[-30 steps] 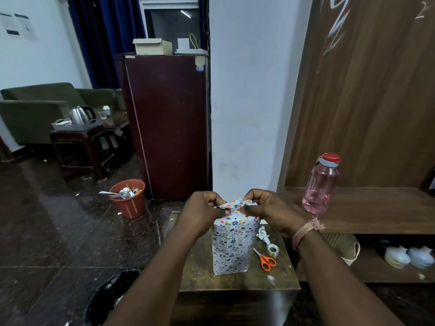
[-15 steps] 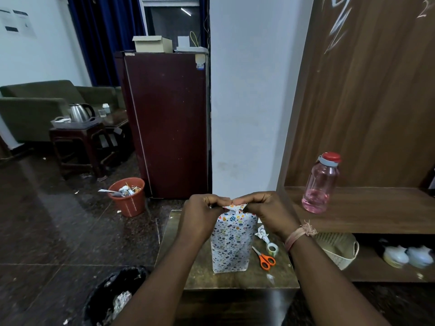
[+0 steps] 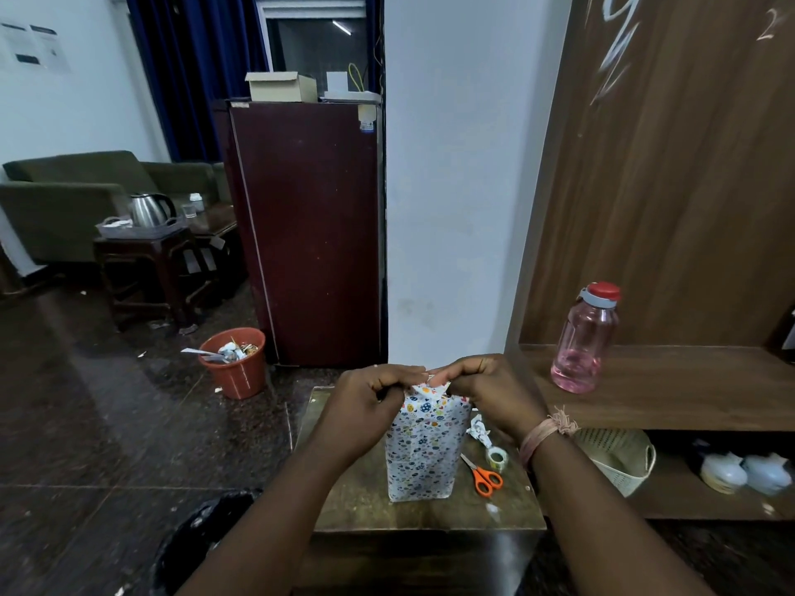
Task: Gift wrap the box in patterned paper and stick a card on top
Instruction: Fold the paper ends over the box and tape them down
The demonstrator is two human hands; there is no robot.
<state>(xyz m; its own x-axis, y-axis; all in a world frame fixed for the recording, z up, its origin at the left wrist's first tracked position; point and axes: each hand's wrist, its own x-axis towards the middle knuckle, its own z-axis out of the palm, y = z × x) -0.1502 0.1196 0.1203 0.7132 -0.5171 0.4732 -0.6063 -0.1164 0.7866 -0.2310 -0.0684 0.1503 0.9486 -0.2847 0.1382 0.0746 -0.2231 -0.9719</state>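
We see scissors [image 3: 485, 477] and tape [image 3: 497, 458] right of the upright wrapped box [image 3: 423, 449] on the table [image 3: 357, 501], both grips, left hand [image 3: 365, 406] and right hand [image 3: 490, 391], pinching its top paper fold.

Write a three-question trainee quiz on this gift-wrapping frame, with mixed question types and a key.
1. True or false: the wrapped box lies flat on the table.
2. What are the left hand and right hand pinching? A) scissors B) paper at the box top C) tape roll
3. Fill in: the orange scissors lie to the box's ____ side.

Key:
1. False, it stands upright.
2. B.
3. Right, near the tape roll.
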